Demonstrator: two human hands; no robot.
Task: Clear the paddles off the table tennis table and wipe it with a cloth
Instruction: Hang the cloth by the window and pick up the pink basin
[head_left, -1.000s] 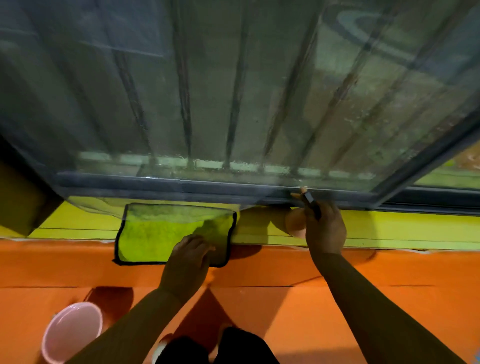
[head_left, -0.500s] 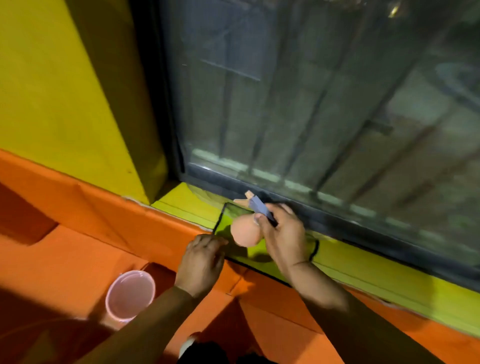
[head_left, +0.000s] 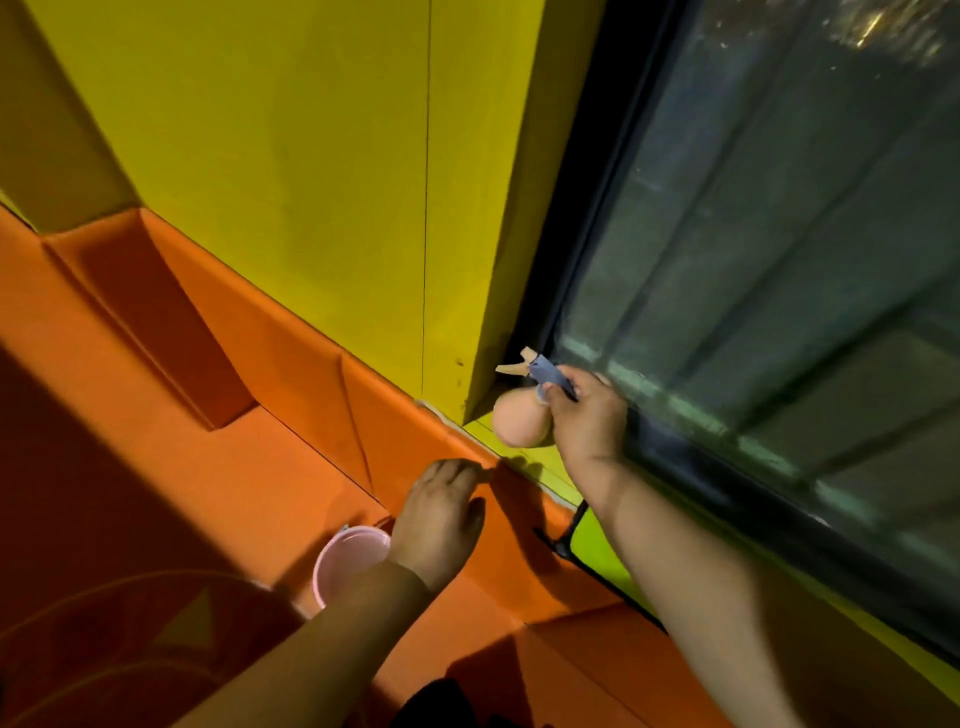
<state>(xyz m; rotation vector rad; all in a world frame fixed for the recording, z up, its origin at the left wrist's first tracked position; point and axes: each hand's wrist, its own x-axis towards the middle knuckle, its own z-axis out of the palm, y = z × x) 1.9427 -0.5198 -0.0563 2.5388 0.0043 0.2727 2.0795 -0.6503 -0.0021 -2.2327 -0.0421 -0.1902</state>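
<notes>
Right hand (head_left: 587, 421) gripped paddle (head_left: 519, 423) by blue-taped handle, over window sill (head_left: 537, 460) corner. Left hand (head_left: 441, 514) flat, fingers relaxed, on orange ledge (head_left: 311, 441). Paddle likely light, stiff; handle best hold.

Two hands show, the left hand (head_left: 439, 519) and the right hand (head_left: 589, 421). One peach paddle (head_left: 517, 423) (its handle wrapped in blue tape), one pink bucket (head_left: 343, 558), one green cloth (head_left: 595, 548) edged in black, partly covered, and one window (head_left: 779, 260).
</notes>
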